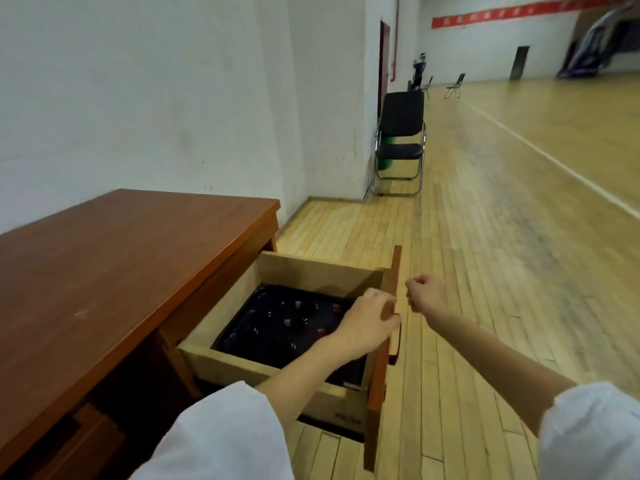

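A drawer [311, 270] of pale wood stands pulled out from the reddish-brown desk [114, 271]. Inside it lies a dark tray [273, 327] holding several small dark, red and grey pieces, too blurred to name. My left hand [365, 322] reaches across the tray, and its fingers curl over the top edge of the drawer front [377, 382], just above the dark handle [396, 344]. Just outside the drawer front, my right hand [426, 294] hovers over the floor with curled fingers and nothing visible in it.
The desk stands against a white wall [156, 98]. A black folding chair [401, 140] is by the wall further on, with more chairs and a person far back. Wooden gym floor [502, 254] stretches to the right of the drawer.
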A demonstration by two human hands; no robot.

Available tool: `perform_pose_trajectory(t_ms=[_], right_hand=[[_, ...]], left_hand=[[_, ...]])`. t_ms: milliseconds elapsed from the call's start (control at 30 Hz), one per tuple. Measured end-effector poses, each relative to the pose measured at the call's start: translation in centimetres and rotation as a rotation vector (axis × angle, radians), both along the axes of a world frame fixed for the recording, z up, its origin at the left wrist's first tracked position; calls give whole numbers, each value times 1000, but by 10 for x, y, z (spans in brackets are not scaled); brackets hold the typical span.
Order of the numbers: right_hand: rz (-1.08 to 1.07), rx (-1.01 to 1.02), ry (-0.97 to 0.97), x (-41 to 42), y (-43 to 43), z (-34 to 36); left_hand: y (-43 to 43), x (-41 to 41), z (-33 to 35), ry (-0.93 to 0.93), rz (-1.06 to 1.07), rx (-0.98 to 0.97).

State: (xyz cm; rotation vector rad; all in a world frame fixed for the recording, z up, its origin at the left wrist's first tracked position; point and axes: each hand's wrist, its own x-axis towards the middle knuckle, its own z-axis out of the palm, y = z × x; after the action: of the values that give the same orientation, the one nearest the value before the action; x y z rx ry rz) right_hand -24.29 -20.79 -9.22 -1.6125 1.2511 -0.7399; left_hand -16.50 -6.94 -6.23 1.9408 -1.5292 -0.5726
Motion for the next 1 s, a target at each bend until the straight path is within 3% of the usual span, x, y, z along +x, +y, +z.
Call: perform_pose_trajectory(t_ms=[133, 300, 700, 833, 1000], right_hand=[[99, 215, 86, -19, 43, -39], [104, 199, 92, -5, 56, -60], [215, 254, 72, 102, 83, -59], [223, 328, 35, 154, 87, -75], [258, 386, -22, 210, 99, -74]], left_hand=[[9, -20, -19, -252, -66, 75], [12, -17, -16, -530, -36, 60], [47, 72, -5, -645, 201, 180], [59, 104, 3, -895, 244, 223], [67, 138, 0, -1115, 288, 450]])
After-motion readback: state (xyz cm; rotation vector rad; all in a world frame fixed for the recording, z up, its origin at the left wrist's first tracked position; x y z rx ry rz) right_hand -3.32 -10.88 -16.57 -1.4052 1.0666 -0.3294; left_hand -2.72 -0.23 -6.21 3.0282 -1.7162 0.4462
